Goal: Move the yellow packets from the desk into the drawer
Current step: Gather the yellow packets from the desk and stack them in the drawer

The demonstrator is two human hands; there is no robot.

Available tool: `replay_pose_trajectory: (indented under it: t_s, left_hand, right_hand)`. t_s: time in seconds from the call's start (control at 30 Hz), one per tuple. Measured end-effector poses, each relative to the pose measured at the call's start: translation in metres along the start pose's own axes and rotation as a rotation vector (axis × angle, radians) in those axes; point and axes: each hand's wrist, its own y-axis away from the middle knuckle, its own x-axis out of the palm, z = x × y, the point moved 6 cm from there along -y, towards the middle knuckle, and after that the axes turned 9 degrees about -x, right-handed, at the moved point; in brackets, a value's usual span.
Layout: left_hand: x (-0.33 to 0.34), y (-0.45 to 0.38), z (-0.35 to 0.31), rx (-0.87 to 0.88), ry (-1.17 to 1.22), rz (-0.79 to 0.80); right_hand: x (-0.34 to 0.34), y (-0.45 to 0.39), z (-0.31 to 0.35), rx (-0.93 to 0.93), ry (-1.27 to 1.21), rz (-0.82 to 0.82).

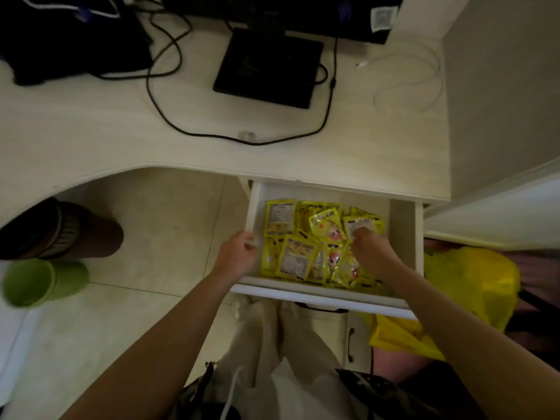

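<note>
Right hand down among the packets, left hand steadying the drawer wall

The yellow packets lie heaped in the open drawer, none visible on the tabletop. The right hand is the nearer, resting on the heap's right side with its fingers curled down onto 1 packet directly beneath them; whether they pinch it I cannot tell. The left hand grips the drawer's left wall, fingers wrapped over the rim. The task looks nearly finished.
</note>
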Motion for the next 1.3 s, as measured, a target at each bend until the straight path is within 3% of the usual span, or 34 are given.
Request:
replay_pose_trajectory:
  t_s: [0.1, 0.27, 0.83, 1.03, 1.3]
  left_hand:
    - [-0.031, 0.012, 0.023, 0.014, 0.019, -0.093]
    - [-0.077, 0.033, 0.076, -0.038, 0.088, -0.208]
    - [-0.25, 0.05, 0.309, -0.175, 0.055, -0.484]
    - [-0.32, 0.027, 0.351, -0.229, 0.05, -0.549]
    - [-0.424, -0.038, 0.359, -0.187, 0.061, -0.653]
  right_hand:
    - [-0.003, 0.0, 0.05, -0.136, 0.091, -0.041]
    - [0.024, -0.001, 0.139, -0.321, 0.185, 0.033]
    - [0.188, 0.032, 0.453, -0.791, 0.401, 0.175]
    - [0.2, 0.017, 0.551, -0.917, 0.471, 0.119]
    - [0.196, -0.042, 0.676, -1.03, 0.518, 0.112]
